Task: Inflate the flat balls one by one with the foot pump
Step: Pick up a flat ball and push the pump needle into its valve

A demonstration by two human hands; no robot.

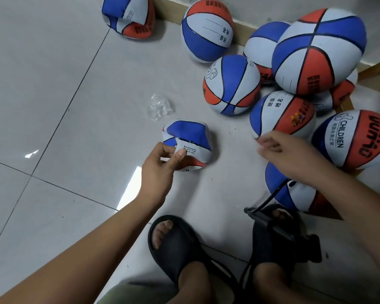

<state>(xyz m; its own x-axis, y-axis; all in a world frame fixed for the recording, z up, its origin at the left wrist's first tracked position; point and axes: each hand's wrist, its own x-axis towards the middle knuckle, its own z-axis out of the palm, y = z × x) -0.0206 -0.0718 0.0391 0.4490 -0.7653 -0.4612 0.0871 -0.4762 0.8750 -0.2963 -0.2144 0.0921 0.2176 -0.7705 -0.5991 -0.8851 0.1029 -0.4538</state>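
Blue-white flat ball [191, 139] pinched in left hand [160, 165] fingers; right hand [281, 150] blurred, fingers unreadable. Inflated balls [318, 51] fill two o'clock; second flat ball [127, 16] waits at eleven.

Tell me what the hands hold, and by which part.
The left hand pinches the flat ball by a fold of its white panel. The right hand is blurred; I cannot tell.

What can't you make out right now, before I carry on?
Head view only:
- right hand: motion-blurred, grip unreadable.
- hose: its far end hidden behind the right forearm.
- foot pump: mostly covered by the right sandal.
- flat ball: valve not visible, print too small.
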